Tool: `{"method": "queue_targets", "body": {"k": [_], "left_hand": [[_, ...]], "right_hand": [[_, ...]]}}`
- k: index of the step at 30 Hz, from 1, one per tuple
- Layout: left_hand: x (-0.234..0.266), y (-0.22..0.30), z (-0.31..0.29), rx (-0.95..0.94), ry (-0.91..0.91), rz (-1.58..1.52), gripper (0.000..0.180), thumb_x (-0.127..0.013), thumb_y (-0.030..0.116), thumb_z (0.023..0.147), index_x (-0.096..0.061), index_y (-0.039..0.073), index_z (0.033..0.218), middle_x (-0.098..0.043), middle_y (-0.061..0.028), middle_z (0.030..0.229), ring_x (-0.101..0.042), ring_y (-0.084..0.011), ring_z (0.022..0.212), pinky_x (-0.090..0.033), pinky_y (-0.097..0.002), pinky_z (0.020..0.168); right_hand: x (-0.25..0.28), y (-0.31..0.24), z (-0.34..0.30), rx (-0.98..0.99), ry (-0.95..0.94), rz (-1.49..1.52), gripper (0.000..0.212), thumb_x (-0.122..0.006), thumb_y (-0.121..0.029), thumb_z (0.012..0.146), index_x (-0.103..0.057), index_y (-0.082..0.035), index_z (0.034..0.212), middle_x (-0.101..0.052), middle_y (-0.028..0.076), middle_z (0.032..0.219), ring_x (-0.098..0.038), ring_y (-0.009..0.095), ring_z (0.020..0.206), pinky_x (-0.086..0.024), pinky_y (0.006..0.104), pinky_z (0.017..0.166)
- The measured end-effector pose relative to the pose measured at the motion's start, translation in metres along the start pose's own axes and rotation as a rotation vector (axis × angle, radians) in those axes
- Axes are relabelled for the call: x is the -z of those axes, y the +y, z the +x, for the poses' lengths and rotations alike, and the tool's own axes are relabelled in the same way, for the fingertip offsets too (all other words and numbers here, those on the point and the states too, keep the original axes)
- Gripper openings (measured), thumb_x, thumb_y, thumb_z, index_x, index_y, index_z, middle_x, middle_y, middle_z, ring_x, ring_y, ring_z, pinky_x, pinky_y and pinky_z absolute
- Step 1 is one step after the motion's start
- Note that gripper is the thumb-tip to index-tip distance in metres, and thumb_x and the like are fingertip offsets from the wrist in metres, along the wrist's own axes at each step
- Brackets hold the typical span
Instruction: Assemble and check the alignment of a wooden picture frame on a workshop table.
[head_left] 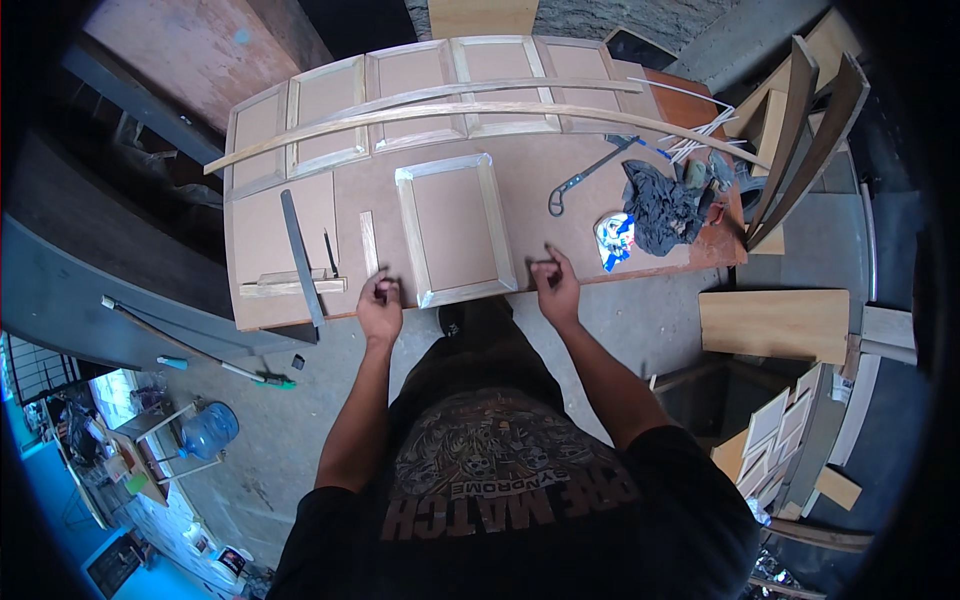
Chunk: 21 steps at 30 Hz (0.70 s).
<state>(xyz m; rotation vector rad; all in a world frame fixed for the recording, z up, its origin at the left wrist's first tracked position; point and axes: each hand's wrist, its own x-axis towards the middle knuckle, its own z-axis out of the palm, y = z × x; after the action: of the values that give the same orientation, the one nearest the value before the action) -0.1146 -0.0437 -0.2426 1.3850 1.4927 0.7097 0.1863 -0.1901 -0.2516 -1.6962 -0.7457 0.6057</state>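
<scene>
A rectangular wooden frame with a plain brown panel [455,230] lies at the near edge of the worktable, between my two hands. Whitish patches show at its corners. To its left, my left hand [380,308] hovers by the table edge with fingers loosely curled and apart, and I see nothing in them. Its fingertips come close to the lower end of a short wood strip [367,240]; whether they touch it I cannot tell. Right of the frame, my right hand [558,288] is empty, its index finger stretched out and the others bent.
Two long wood strips [430,112] cross a row of framed panels [412,75] at the back. A handsaw [592,178], dark cloth [665,210] and white-blue bag [614,242] lie right. A metal straightedge [300,255], pencil [330,252] and wood pieces [290,287] lie left.
</scene>
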Motion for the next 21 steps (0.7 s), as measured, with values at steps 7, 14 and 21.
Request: {"method": "queue_targets", "body": {"k": [7,14,21], "left_hand": [[0.041,-0.027,-0.058,-0.187,0.265,0.61,0.046,-0.069,0.01,0.085,-0.061,0.005,0.13,-0.062,-0.0151,0.103,-0.06,-0.0348,0.096,-0.048,-0.0456,0.089],[0.095,-0.148,-0.109,0.554,0.359,0.642,0.074,-0.073,0.023,0.082,-0.043,0.006,0.148,-0.052,-0.0249,0.137,-0.053,-0.0399,0.126,-0.044,-0.0461,0.106],[0.1,-0.147,-0.107,0.73,0.284,0.44,0.083,-0.077,0.027,0.082,-0.037,0.001,0.15,-0.049,-0.0237,0.14,-0.051,-0.0396,0.129,-0.042,-0.0445,0.11]], "right_hand": [[0.031,0.0,-0.048,0.003,0.076,-0.21,0.046,-0.073,-0.014,0.092,-0.057,0.001,0.133,-0.069,0.006,0.084,-0.063,0.011,0.076,-0.052,0.0274,0.072],[0.033,-0.004,-0.031,0.046,0.041,-0.254,0.043,-0.072,-0.012,0.092,-0.059,0.002,0.13,-0.067,0.006,0.08,-0.064,0.014,0.074,-0.052,0.0295,0.071],[0.017,-0.015,-0.002,0.043,0.003,-0.155,0.043,-0.072,-0.013,0.093,-0.057,0.004,0.13,-0.068,0.007,0.086,-0.063,0.014,0.075,-0.053,0.029,0.077]]}}
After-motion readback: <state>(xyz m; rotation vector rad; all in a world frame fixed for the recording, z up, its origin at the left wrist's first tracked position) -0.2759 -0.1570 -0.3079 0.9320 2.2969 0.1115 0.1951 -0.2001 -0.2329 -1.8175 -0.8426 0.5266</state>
